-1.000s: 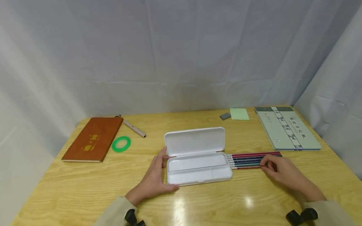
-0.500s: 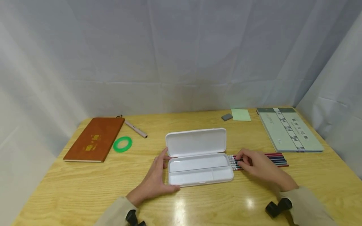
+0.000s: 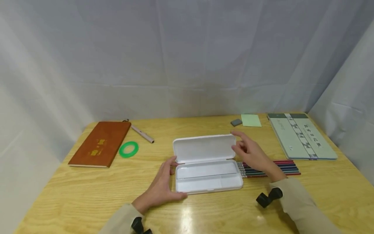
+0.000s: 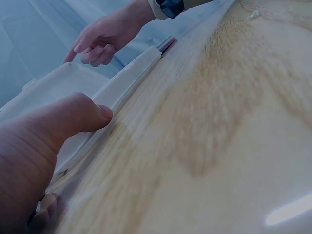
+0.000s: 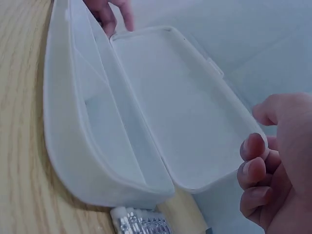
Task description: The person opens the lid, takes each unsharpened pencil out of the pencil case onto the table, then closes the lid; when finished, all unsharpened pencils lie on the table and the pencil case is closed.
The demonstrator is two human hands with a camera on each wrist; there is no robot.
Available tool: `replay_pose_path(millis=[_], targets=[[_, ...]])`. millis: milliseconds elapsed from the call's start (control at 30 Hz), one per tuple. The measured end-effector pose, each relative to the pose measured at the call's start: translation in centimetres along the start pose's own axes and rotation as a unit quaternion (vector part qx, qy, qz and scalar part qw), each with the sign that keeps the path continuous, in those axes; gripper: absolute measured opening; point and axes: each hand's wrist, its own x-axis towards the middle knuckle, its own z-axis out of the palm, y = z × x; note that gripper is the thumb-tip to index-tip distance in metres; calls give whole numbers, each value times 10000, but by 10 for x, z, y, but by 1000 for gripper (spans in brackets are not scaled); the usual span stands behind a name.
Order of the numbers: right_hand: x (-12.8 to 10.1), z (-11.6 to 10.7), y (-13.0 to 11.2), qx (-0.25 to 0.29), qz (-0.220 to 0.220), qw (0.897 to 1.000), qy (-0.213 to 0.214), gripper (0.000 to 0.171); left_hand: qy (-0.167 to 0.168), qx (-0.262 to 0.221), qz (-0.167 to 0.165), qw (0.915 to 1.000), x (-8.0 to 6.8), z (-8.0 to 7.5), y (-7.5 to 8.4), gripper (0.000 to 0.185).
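Observation:
A white pencil case (image 3: 208, 187) lies open, its hinged lid (image 3: 204, 149) tipped back and its divided tray showing bare compartments. My left hand (image 3: 160, 187) grips the case's left end, thumb along the front wall and fingers at the hinge side. In the left wrist view that thumb (image 4: 92, 114) presses against the front edge. My right hand (image 3: 251, 152) is at the lid's right end, index finger extended to its upper corner and the other fingers bent. Right of the case lies a row of pencils (image 3: 284, 166), eraser ends toward it, partly hidden under my right hand.
At the left lie a brown notebook (image 3: 100, 143), a green tape ring (image 3: 128, 149) and a pale pen (image 3: 142, 134). Toward the back right are a grey eraser (image 3: 236, 122), a green sticky note (image 3: 251, 120) and pale green notebooks (image 3: 302, 136). A curtain (image 3: 187, 65) hangs behind the table.
My right hand has moved left from the pencils' far end, along them, then up to the lid's right corner. My left hand has stayed on the case's left end.

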Motion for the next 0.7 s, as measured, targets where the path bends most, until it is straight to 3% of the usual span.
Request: replay_pose_path(millis=[133, 300, 500, 700], targets=[[-2, -2, -1, 198, -111, 9997, 97, 37, 106, -157, -144, 9997, 0, 1, 2, 108], [-12, -7, -7, 87, 75, 9998, 180, 12, 115, -124, -325, 9993, 1, 0, 4, 105], [-31, -6, -6, 57, -137, 9977, -657, 6, 32, -69, -418, 9991, 0, -1, 4, 102], [-44, 5, -3, 0, -120, 9903, -1382, 26, -116, 206, -155, 9996, 0, -2, 1, 96]])
